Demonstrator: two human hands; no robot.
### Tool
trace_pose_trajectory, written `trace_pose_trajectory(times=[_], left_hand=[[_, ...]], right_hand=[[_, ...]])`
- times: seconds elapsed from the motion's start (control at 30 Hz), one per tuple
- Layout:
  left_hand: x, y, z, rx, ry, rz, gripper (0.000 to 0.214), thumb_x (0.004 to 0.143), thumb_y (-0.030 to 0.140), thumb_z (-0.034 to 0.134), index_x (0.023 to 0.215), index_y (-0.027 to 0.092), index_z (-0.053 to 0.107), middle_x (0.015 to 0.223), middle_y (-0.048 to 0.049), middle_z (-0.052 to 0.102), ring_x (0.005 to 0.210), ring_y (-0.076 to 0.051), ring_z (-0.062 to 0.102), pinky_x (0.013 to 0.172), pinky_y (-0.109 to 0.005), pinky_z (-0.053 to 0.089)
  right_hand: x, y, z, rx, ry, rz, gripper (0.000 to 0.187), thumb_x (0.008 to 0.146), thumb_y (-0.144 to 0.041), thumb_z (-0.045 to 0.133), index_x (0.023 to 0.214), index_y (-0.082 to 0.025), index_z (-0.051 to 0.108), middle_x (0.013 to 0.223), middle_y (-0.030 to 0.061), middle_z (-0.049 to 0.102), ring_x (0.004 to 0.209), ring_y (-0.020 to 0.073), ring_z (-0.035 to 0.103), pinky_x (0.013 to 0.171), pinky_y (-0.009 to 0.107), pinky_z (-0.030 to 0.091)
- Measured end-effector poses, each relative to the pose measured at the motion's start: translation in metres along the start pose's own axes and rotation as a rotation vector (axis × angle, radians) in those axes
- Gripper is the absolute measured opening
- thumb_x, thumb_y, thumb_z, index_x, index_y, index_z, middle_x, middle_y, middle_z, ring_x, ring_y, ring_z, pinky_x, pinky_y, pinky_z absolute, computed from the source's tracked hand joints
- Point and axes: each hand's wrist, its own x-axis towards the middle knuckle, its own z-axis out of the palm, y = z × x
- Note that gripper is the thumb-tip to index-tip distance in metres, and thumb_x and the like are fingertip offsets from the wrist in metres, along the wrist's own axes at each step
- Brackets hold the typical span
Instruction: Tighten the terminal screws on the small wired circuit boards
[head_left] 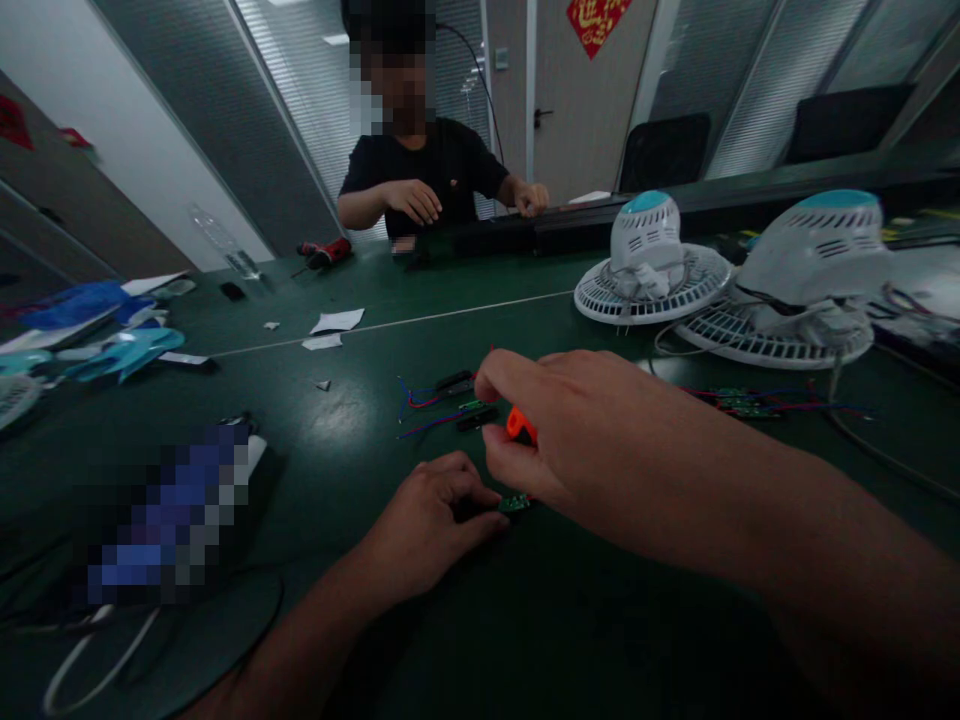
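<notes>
My left hand (431, 525) rests on the dark green table (360, 420), fingers curled and pinching a small green circuit board (514, 503) against the surface. My right hand (559, 420) is closed round an orange-handled tool (520, 426), held just above that board. Just beyond my hands lie more small boards with red and blue wires (442, 400).
Two white and teal fan housings (649, 265) (814, 275) lie face down at right, with wired boards (742, 403) in front. A person in black sits across the table. Paper scraps (336, 322), a red tool (324, 253) and teal plastic parts (124, 350) lie at left.
</notes>
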Motion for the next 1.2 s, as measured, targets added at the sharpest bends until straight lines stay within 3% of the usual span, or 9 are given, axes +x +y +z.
trace_pose_trajectory(times=[0.43, 0.63, 0.83, 1.0, 1.2], left_hand=[[0.0001, -0.0003, 0.0031, -0.041, 0.052, 0.000, 0.013, 0.074, 0.028, 0.059, 0.081, 0.022, 0.068, 0.087, -0.0014, 0.064, 0.081, -0.017, 0.059, 0.078, -0.033, 0.045], [0.0000, -0.0025, 0.0029, -0.041, 0.024, 0.007, 0.015, 0.076, 0.029, 0.057, 0.083, 0.021, 0.067, 0.089, -0.0019, 0.065, 0.080, -0.017, 0.058, 0.076, -0.032, 0.045], [0.0015, -0.0026, 0.0005, 0.017, 0.011, 0.030, 0.014, 0.076, 0.030, 0.058, 0.080, 0.020, 0.067, 0.084, -0.0010, 0.062, 0.076, -0.015, 0.057, 0.075, -0.031, 0.043], [0.0009, -0.0015, 0.0003, 0.006, -0.004, 0.010, 0.016, 0.075, 0.031, 0.056, 0.082, 0.021, 0.067, 0.083, -0.0010, 0.064, 0.076, -0.016, 0.057, 0.073, -0.031, 0.043], [0.0005, -0.0020, 0.0001, -0.008, -0.001, 0.007, 0.018, 0.074, 0.032, 0.056, 0.084, 0.022, 0.068, 0.083, -0.0010, 0.064, 0.076, -0.017, 0.057, 0.075, -0.033, 0.044]], right_hand=[[-0.0002, 0.0005, -0.0012, 0.055, -0.050, -0.006, 0.010, 0.081, -0.027, 0.045, 0.079, -0.020, 0.051, 0.060, -0.0026, 0.051, 0.052, 0.0119, 0.043, 0.046, 0.025, 0.023], [0.0030, -0.0017, -0.0029, -0.057, 0.021, 0.080, 0.042, 0.085, -0.052, 0.033, 0.068, -0.024, 0.059, 0.048, -0.0030, 0.044, 0.041, 0.0111, 0.034, 0.042, 0.025, 0.016], [0.0054, 0.0006, 0.0016, -0.100, 0.029, 0.059, 0.015, 0.080, -0.032, 0.050, 0.084, -0.022, 0.060, 0.046, -0.0050, 0.040, 0.040, 0.0112, 0.031, 0.040, 0.024, 0.016], [0.0043, 0.0013, 0.0038, -0.058, 0.031, 0.024, 0.020, 0.079, -0.029, 0.051, 0.095, -0.018, 0.056, 0.057, -0.0019, 0.052, 0.049, 0.0144, 0.045, 0.044, 0.025, 0.023], [0.0018, 0.0022, 0.0024, 0.001, 0.011, -0.001, 0.019, 0.079, -0.027, 0.051, 0.095, -0.017, 0.054, 0.064, -0.0005, 0.056, 0.055, 0.0156, 0.051, 0.047, 0.025, 0.029]])
